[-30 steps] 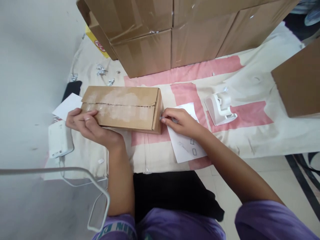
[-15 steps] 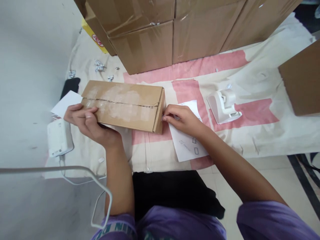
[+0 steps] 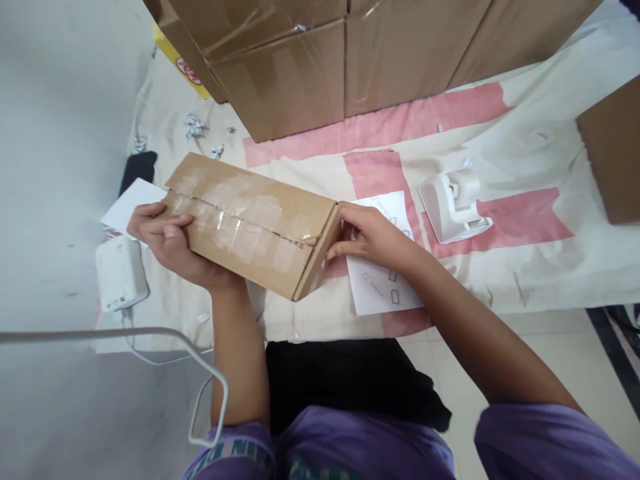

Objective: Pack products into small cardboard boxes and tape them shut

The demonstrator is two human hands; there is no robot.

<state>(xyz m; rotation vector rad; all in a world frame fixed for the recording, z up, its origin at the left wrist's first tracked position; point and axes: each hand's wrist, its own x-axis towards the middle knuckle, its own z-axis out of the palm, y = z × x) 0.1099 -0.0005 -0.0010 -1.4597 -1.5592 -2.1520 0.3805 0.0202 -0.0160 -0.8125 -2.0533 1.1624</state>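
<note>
A long brown cardboard box (image 3: 250, 223) lies slanted in front of me, its right end lower in the view and turned toward me. Strips of clear tape cover its top seam. My left hand (image 3: 167, 247) is wrapped round the box's left end, with the thumb on top. At the right end, my right hand (image 3: 367, 233) has its forefinger near the upper corner and its thumb against the end face; its other fingertips are partly hidden. Beneath my right wrist is a white paper sheet (image 3: 373, 293) with small drawn shapes and handwriting.
A white tape dispenser (image 3: 453, 203) stands on the right. Large cardboard boxes (image 3: 285, 87) are stacked at the back, another box (image 3: 615, 153) at far right. Left are a white plugged-in device (image 3: 120, 273), a white card (image 3: 133, 207) and crumpled scraps (image 3: 194, 125). A cable (image 3: 165, 333) crosses lower left.
The box has turned, its right end swinging toward me. My right hand has gone from a pinch at the end face to fingers spread against that end. The left hand keeps its grip.
</note>
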